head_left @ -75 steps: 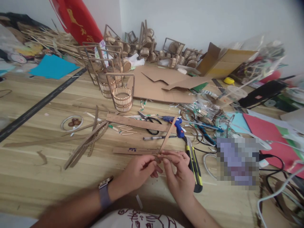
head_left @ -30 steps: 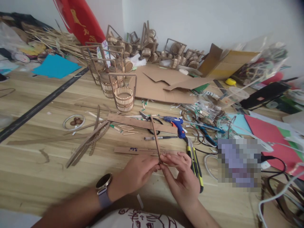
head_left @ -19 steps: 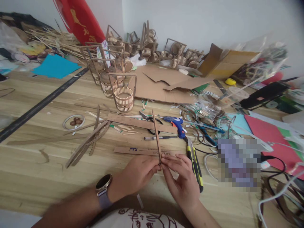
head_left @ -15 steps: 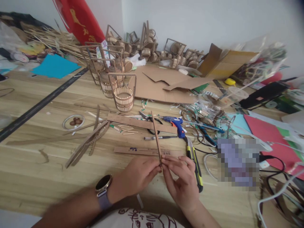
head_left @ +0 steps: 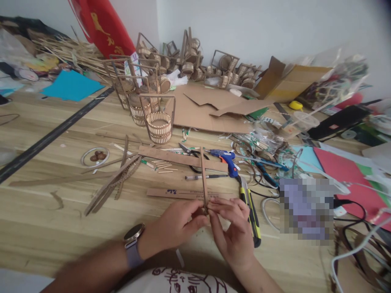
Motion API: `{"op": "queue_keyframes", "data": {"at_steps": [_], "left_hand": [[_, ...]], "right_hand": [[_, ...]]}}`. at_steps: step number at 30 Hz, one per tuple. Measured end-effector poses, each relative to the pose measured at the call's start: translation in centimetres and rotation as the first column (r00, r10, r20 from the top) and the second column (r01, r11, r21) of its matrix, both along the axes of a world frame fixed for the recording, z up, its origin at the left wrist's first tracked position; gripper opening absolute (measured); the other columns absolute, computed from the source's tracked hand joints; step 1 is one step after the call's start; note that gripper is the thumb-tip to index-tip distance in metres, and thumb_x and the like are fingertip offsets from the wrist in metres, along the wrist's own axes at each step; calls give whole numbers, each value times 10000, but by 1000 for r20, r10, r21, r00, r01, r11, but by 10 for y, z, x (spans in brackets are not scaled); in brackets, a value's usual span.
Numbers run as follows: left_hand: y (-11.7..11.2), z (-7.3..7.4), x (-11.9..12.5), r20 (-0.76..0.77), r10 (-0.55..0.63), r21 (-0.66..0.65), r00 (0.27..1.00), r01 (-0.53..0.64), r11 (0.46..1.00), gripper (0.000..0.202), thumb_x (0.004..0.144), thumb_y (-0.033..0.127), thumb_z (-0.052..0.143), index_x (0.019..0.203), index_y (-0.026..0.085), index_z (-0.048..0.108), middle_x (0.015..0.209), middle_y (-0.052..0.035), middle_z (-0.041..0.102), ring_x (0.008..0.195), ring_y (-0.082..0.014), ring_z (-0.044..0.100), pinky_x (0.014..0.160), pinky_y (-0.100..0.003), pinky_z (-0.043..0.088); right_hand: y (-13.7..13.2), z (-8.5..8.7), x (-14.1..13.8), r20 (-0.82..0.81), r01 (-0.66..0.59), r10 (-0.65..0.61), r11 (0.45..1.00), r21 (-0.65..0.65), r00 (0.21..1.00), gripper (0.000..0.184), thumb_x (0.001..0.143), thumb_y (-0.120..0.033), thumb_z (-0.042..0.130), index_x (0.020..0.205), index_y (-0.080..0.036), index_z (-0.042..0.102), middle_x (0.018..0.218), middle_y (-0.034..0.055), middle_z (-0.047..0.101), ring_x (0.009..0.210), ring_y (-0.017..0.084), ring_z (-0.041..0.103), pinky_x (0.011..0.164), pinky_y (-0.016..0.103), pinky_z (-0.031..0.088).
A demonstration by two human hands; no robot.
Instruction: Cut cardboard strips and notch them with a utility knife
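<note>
Both hands meet low in the middle of the view, over a wooden table. My left hand [head_left: 176, 224], with a watch on its wrist, and my right hand [head_left: 233, 232] pinch the near end of a thin brown cardboard strip [head_left: 203, 177]. The strip stands almost upright, pointing away from me. Fingers of both hands are closed on its lower end. Just beyond the hands lies a flat cardboard strip with blue writing [head_left: 177, 193]. A yellow-and-black utility knife [head_left: 251, 211] lies right of my right hand.
A blue glue gun [head_left: 225, 158], black scissors [head_left: 192, 154] and a long cardboard strip [head_left: 171, 156] lie ahead. Small slatted baskets [head_left: 158, 127] stand further back near cardboard sheets [head_left: 201, 110]. Curved strips [head_left: 113, 181] lie left; red paper [head_left: 348, 175] and cables [head_left: 351, 248] crowd the right.
The strip swung from leaning right to leaning slightly left, then came nearly upright. Both hands stayed pinched on its lower end, shifting only a little.
</note>
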State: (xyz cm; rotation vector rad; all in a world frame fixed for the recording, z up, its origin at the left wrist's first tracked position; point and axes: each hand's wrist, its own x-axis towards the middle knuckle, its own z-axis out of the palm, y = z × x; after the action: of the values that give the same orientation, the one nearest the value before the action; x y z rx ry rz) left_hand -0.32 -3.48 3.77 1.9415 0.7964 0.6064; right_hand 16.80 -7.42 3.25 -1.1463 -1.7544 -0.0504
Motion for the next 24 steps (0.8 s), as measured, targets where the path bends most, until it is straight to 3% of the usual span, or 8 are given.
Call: {"op": "queue_keyframes", "data": {"at_steps": [4,13,20,24], "left_hand": [[0,2,1,76,20,-177,997,-6,984,329,1017,404,422,841,178,582,787,-13,662,710,-150,599,627,-230,403],[-3,1,1,42,47,-133,998,-41,990,304,996,329,410,754,190,530,722,-4,620,662,-139,559,599,-236,366],[-3,-1,1,22,22,-69,1000,-20,997,255,981,271,401,812,184,571,795,-30,658,748,-158,607,676,-246,416],[-3,0,2,-12,56,-122,998,-57,991,280,979,322,420,783,185,565,728,-5,627,680,-144,581,616,-235,393]], "right_hand": [[-2,3,-3,111,51,-47,998,-36,993,165,897,-106,581,928,-268,589,834,-41,782,732,156,745,840,369,425],[-5,0,-6,122,74,-68,996,-47,990,151,891,-121,594,913,-270,603,780,-47,775,702,149,733,808,349,476],[-4,-3,-6,-47,37,-42,994,-100,998,184,856,-106,605,938,-270,592,806,-39,774,724,170,732,828,361,500],[-2,-1,-4,-9,18,-19,995,-103,1000,198,851,-89,605,919,-275,617,803,-36,774,721,172,736,803,364,494]]}}
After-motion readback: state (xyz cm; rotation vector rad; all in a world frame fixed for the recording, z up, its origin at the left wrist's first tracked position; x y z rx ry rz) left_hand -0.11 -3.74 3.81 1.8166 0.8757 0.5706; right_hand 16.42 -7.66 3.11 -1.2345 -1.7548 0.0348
